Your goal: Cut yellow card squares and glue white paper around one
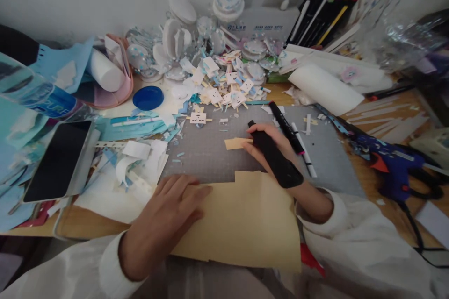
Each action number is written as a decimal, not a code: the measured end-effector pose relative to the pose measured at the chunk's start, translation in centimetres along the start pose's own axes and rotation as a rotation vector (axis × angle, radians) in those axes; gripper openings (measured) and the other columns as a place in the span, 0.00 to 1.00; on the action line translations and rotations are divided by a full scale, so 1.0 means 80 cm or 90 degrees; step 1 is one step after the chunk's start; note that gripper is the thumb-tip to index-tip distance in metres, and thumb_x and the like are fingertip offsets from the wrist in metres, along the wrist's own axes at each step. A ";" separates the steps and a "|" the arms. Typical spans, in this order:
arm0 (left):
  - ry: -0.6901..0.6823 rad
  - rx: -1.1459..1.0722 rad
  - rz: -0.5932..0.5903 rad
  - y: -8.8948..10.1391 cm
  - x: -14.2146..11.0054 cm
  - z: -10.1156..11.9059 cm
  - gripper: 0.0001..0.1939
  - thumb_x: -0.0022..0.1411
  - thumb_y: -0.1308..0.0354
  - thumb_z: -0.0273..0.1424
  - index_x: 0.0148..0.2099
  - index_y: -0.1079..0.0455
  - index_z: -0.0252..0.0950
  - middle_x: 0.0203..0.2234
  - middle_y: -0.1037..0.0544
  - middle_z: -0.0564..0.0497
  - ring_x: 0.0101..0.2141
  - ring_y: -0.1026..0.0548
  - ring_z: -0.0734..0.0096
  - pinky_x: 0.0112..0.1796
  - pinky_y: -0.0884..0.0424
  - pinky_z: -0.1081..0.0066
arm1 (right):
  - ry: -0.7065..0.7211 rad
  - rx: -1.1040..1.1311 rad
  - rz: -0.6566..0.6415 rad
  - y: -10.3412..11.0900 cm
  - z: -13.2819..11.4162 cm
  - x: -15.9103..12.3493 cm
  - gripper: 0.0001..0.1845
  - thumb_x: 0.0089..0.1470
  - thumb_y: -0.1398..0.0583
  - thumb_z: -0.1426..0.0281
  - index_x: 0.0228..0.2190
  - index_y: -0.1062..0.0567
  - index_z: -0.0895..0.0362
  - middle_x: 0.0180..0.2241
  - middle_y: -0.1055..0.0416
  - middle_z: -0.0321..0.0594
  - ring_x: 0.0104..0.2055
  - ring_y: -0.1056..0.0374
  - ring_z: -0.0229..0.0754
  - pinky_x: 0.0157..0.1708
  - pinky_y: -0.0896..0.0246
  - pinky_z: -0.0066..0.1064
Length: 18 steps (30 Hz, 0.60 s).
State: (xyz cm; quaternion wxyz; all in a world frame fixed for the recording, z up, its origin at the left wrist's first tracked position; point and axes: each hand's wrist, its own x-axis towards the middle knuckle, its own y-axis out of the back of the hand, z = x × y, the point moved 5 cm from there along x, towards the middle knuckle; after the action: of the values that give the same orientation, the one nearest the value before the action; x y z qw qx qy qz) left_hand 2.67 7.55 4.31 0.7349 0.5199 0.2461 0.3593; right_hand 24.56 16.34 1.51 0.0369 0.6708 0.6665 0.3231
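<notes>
In the head view, the right hand (277, 142) is closing its fingers around a black tool (275, 154), with the thumb and a fingertip meeting a little tan strip (234, 144) at its right end. That strip is looking narrow, flat and plain, lying on the grey mat (205, 152). And down in front, here's the big tan sheet (252, 224), lying nearest the person, between and partly beneath the two hands: smooth, matte, unmarked, its far edge stepping up towards the right and its near edge running a bit uneven. The left hand (171, 205) is resting palm down over the sheet's left side, fingers loose and gripping nothing visible. Just beyond the right hand, a black marker (286, 126) and a white pen (304, 152) are lying side by side. Further back, little paper faces (228, 86) are heaping up, while a blue glue gun (403, 166) is sitting on the desk (372, 177) at the right.
</notes>
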 end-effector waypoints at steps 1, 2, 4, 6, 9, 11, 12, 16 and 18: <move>-0.006 0.001 0.004 0.000 -0.002 0.002 0.18 0.62 0.48 0.20 0.52 0.33 0.39 0.46 0.28 0.43 0.44 0.28 0.53 0.42 0.28 0.52 | 0.003 -0.010 0.000 -0.001 0.000 0.000 0.10 0.53 0.37 0.68 0.38 0.30 0.54 0.36 0.30 0.37 0.36 0.31 0.41 0.36 0.36 0.33; -0.013 0.001 0.009 0.000 -0.005 0.003 0.17 0.63 0.49 0.20 0.52 0.33 0.39 0.46 0.28 0.43 0.44 0.27 0.54 0.42 0.27 0.54 | 0.002 -0.012 0.002 -0.002 0.000 -0.001 0.10 0.54 0.37 0.68 0.38 0.30 0.55 0.35 0.30 0.36 0.35 0.32 0.41 0.36 0.36 0.33; -0.022 -0.011 0.023 0.000 -0.011 0.002 0.17 0.64 0.51 0.21 0.53 0.33 0.39 0.47 0.27 0.43 0.44 0.27 0.55 0.42 0.27 0.56 | -0.007 -0.010 0.007 -0.003 -0.002 -0.001 0.10 0.54 0.37 0.68 0.38 0.30 0.55 0.33 0.31 0.36 0.34 0.32 0.40 0.35 0.36 0.33; -0.016 -0.042 0.031 -0.002 -0.017 -0.001 0.17 0.65 0.52 0.23 0.54 0.34 0.40 0.48 0.27 0.44 0.45 0.27 0.57 0.43 0.27 0.58 | -0.013 -0.006 0.028 -0.002 -0.007 -0.001 0.09 0.55 0.38 0.69 0.39 0.30 0.55 0.33 0.30 0.36 0.33 0.31 0.41 0.35 0.35 0.33; 0.012 -0.098 0.013 -0.005 -0.022 -0.010 0.19 0.66 0.52 0.23 0.57 0.35 0.41 0.49 0.28 0.46 0.46 0.28 0.59 0.44 0.28 0.61 | -0.017 0.006 0.087 0.005 -0.015 0.000 0.09 0.56 0.39 0.69 0.40 0.31 0.55 0.36 0.28 0.39 0.37 0.29 0.42 0.38 0.33 0.35; 0.020 -0.117 0.009 -0.004 -0.025 -0.014 0.20 0.66 0.53 0.22 0.58 0.36 0.42 0.50 0.29 0.46 0.48 0.30 0.60 0.46 0.29 0.62 | -0.015 0.019 0.121 0.010 -0.021 0.001 0.09 0.57 0.40 0.70 0.41 0.31 0.54 0.38 0.27 0.40 0.39 0.29 0.43 0.40 0.32 0.37; 0.022 -0.122 0.010 -0.003 -0.026 -0.015 0.21 0.66 0.53 0.21 0.58 0.36 0.43 0.50 0.29 0.46 0.48 0.30 0.60 0.47 0.30 0.63 | -0.010 0.021 0.138 0.014 -0.025 0.001 0.09 0.57 0.40 0.70 0.41 0.31 0.53 0.38 0.27 0.40 0.39 0.29 0.43 0.41 0.32 0.37; 0.020 -0.138 -0.010 -0.001 -0.030 -0.022 0.22 0.65 0.52 0.20 0.58 0.36 0.43 0.50 0.30 0.47 0.48 0.30 0.62 0.48 0.30 0.66 | 0.016 0.000 0.160 0.024 -0.036 0.004 0.07 0.58 0.40 0.70 0.40 0.30 0.52 0.37 0.27 0.40 0.38 0.29 0.44 0.41 0.32 0.39; 0.021 -0.140 -0.026 -0.002 -0.032 -0.026 0.23 0.65 0.52 0.20 0.59 0.37 0.44 0.51 0.31 0.47 0.49 0.31 0.62 0.48 0.31 0.66 | 0.019 -0.018 0.112 0.022 -0.040 0.003 0.07 0.57 0.39 0.71 0.39 0.29 0.53 0.34 0.26 0.38 0.36 0.29 0.43 0.40 0.32 0.37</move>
State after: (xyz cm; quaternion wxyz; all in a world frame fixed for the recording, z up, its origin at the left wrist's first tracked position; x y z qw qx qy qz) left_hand -0.43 6.74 3.40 0.7904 0.4250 0.2284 0.3775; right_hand 24.54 15.16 5.01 0.0080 0.7211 0.6011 0.3443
